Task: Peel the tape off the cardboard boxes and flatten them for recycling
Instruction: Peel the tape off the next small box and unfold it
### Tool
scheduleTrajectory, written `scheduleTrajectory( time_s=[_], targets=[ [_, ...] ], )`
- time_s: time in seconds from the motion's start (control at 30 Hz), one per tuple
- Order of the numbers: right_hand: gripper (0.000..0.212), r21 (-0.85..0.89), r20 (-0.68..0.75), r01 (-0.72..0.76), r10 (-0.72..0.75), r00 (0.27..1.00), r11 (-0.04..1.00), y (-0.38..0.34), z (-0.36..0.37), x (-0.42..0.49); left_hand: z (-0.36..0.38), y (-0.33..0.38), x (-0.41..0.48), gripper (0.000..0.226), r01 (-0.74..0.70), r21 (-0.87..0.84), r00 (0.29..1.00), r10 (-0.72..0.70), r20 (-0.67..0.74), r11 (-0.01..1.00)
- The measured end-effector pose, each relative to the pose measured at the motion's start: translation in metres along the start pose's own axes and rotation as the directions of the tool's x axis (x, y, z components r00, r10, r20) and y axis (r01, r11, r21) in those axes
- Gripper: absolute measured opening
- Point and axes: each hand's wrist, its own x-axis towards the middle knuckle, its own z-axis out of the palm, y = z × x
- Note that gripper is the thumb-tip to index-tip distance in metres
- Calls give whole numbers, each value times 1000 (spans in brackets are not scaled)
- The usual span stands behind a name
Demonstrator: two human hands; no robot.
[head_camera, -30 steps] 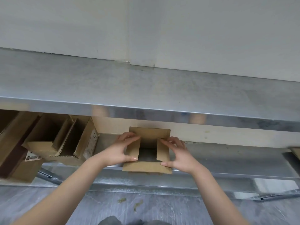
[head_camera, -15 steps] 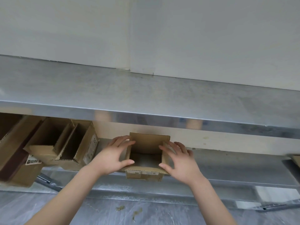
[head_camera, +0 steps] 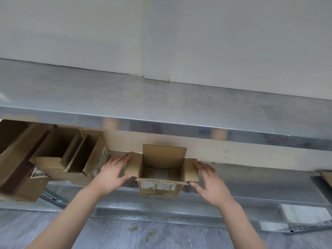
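Box flaps (head_camera: 133, 164) have swung outward — left hand (head_camera: 112, 174), right hand (head_camera: 211, 184) flat-fingered against them.

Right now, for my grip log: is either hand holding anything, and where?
Nothing is gripped. The left hand and right hand, fingers straight, just touch the small open box's side flaps at their outer edges.

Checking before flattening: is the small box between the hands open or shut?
Open: small box has flaps spread outward, its inside visible.
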Motion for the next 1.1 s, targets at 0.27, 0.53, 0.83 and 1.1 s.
scheduleTrajectory(
  time_s=[0.27,0.53,0.83,1.1],
  targets=[
    [94,-36,-13,-39,38,999,999,8,6,-13,11,-6,-28,85,-26,-152,987,1,-163,988],
    [98,-57,52,-26,29,998,998,-6,25,5,42,15,-17,113,-18,38,1000,18,10,999],
    [104,21,140,-24,21,990,1000,-8,27,31,34,21,8,104,3,152,1000,1,-25,988],
    [114,483,247,-79,-49,968,872,-17,23,49,38,32,3,54,141,-470,989,-147,23,872]
  ],
)
